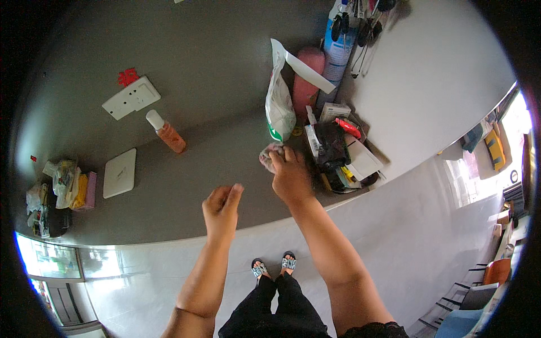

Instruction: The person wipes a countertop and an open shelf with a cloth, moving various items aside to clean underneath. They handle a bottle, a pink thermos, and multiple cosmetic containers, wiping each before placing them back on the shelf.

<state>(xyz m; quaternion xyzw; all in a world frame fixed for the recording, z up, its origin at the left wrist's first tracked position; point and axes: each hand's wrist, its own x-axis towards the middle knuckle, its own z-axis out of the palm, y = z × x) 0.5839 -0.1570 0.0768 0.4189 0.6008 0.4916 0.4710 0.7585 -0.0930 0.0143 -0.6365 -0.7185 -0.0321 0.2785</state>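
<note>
— Sandals [274,265] first, nearest of all: patterned ones on the pale floor [394,225], below black trousers. What comes above them?

— Left hand [221,209], raised over the near edge of the dark grey counter [186,186]. Its fingers are loosely curled with the tips drawn together, and it holds nothing that I can see.

— And the other one?

— Right hand [291,176] reaches a little further in, near that same front edge. It lies palm down with its fingers closed over a small pinkish crumpled bundle [266,155], perhaps cloth; I cannot tell the material.

— What lies around that bundle?

— Just to its right, a clutter of boxes and packets [338,152] with something black on top, crowded toward the right end of the counter. Just behind it stands a white plastic bag [279,107] with green at the bottom.

— Further along?

— Toward the left end, a flat white square plate [119,173] lies on the counter, and at the far left corner sits a pile of wrapped packets and a pink box [67,188]. An orange bottle with a white cap [166,132] stands nearer the middle, close to the back edge.

— And beyond the counter?

— On the grey wall, a white socket panel [131,97]. Further right, a pink cylinder [307,84] and a tall blue bottle [338,53] stand at the back.
</note>
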